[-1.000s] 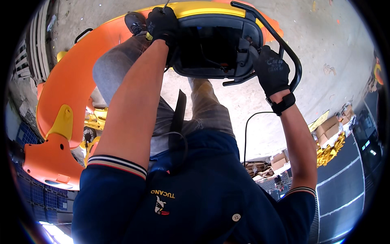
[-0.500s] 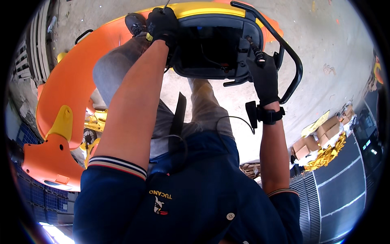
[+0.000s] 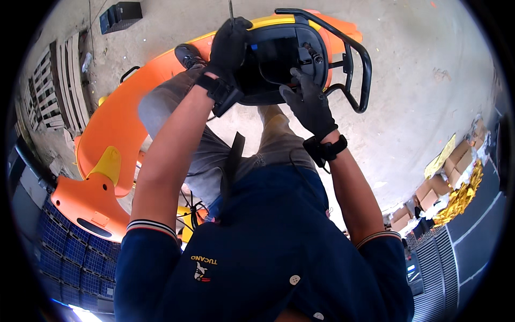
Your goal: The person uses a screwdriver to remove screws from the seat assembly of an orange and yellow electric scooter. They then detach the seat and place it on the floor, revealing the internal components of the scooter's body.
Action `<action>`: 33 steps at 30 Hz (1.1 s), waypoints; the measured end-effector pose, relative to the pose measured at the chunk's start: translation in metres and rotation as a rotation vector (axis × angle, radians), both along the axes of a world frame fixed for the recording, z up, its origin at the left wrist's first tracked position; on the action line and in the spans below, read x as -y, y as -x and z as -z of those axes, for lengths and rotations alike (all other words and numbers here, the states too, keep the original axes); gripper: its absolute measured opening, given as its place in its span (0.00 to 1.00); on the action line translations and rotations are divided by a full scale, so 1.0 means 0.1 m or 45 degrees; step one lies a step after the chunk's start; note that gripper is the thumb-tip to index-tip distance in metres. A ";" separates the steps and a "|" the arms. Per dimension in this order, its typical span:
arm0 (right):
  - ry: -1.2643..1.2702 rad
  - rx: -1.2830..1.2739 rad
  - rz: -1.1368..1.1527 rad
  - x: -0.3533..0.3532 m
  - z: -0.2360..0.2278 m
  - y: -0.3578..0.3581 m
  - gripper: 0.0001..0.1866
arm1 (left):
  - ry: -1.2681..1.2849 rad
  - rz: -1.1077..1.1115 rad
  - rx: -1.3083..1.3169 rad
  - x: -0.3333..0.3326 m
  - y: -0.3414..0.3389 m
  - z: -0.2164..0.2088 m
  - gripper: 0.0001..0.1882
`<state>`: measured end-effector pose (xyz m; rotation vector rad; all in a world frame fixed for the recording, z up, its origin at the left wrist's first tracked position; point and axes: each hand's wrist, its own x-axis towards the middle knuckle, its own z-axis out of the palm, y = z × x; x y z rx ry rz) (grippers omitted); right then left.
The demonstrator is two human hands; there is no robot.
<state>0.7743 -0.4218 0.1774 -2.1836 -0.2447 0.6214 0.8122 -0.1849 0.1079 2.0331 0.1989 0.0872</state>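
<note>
An orange machine with a black control housing and a black tubular handle bar lies on the concrete in front of me. My left hand, in a black glove, is closed around a thin metal tool at the housing's upper left edge. My right hand, also gloved, rests against the open face of the housing, its fingertips just below a small black fitting with wires. Whether it grips anything I cannot tell; its fingers look spread.
My legs and a dark shoe stand by the machine. A wooden pallet lies at the left, blue crates at the lower left, a black box at the top, and cardboard boxes with yellow scraps at the right.
My right hand has left the black handle bar and moved left to the middle of the housing. My left hand has stayed at the housing's upper left edge.
</note>
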 end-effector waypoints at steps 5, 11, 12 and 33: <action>-0.092 -0.089 -0.175 0.02 -0.08 0.01 0.18 | 1.534 -0.046 -0.710 0.60 0.15 -0.53 0.15; -0.482 -0.582 0.030 0.01 -0.18 0.10 0.14 | 0.694 0.219 -0.715 0.83 0.30 -0.80 0.15; -0.592 -0.574 0.071 -0.05 -0.19 0.12 0.14 | 0.677 0.225 -0.746 0.82 0.35 -0.85 0.16; 0.309 0.165 0.128 0.14 0.12 -0.53 0.19 | -0.777 0.731 -0.699 -0.04 -0.25 -1.00 0.16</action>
